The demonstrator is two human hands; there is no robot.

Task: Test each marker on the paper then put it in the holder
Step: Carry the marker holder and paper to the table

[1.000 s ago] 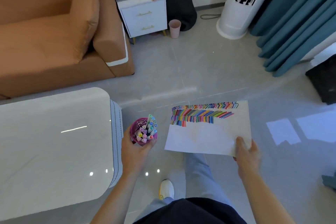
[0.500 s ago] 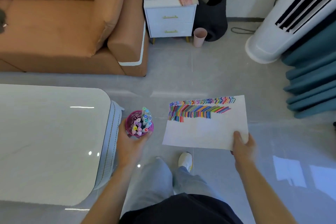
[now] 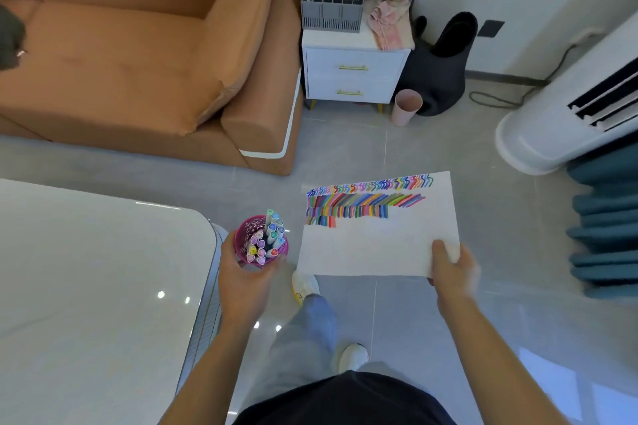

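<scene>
The table top is glossy white, mirroring lights; the grey floor tiles shine too. The sofa looks matt orange cloth. The paper is matt white, the holder pink perforated mesh, the markers smooth plastic

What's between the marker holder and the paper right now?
Nothing. In the head view the gap between the pink holder and the paper is bare; through it show only the grey floor and a white shoe beneath.
</scene>
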